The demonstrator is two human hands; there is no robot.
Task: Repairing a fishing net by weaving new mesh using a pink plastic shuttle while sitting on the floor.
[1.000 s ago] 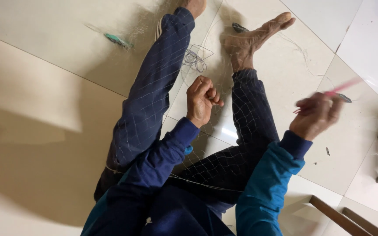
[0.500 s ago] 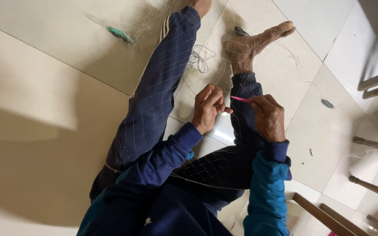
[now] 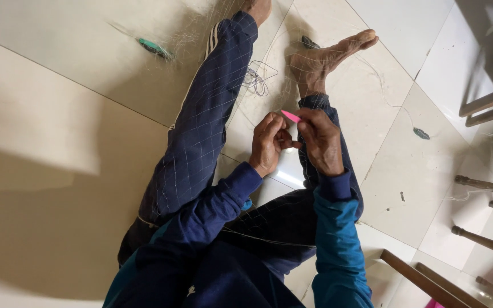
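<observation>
Tiles [image 3: 75, 74] underlie fishing net [image 3: 201, 142] near chair legs [image 3: 486, 239].

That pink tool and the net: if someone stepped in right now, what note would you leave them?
Left hand: closed on the fine net, pinching mesh next to the tool.
Right hand: grips the pink netting needle, tip up between both hands.
The net drapes over both outstretched legs and spreads onto the tiled floor; a loose coil of line lies between the feet, and green floats sit on the tiles.
Done: cannot tell how much.
Left: cannot tell how much.
</observation>
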